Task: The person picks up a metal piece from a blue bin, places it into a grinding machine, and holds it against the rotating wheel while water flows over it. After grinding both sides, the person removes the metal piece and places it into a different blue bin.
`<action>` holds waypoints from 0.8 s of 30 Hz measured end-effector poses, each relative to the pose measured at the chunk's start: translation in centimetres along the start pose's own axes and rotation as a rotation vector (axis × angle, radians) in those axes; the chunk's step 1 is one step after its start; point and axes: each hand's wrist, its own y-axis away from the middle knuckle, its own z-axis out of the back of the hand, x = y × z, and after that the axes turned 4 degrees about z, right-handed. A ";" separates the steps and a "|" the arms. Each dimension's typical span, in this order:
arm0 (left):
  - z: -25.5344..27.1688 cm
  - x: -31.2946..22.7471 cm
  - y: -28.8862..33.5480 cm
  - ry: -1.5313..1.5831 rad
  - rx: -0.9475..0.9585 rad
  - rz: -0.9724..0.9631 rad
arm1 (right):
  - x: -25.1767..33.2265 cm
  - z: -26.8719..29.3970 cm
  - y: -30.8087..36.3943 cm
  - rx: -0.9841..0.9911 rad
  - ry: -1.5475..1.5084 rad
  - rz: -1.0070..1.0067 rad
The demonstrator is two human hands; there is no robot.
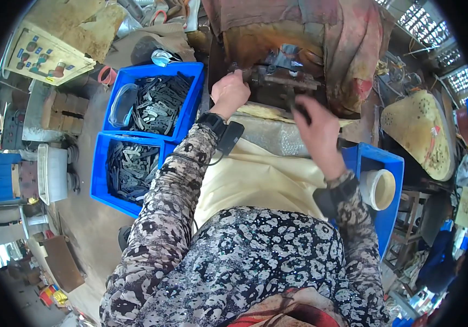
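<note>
My left hand (230,92) is curled against the left side of a rusty machine's metal fixture (280,76), its fingers closed there; what it grips is hidden. Just right of the fixture, my right hand (316,126) pinches a small dark metal piece (300,104). Both wrists wear black bands with small devices. A pale yellow cloth (255,177) lies over my lap under the arms.
Two blue bins (190,111) (100,169) of dark flat metal parts stand to my left. A blue bin (386,163) holding a white cup (378,188) is at my right. A control box (46,54) sits upper left; a perforated yellow seat (419,131) is at the right.
</note>
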 end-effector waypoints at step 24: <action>1.6 -1.4 1.2 0.075 0.052 0.020 | -10.2 -2.7 -24.9 0.070 0.351 -0.133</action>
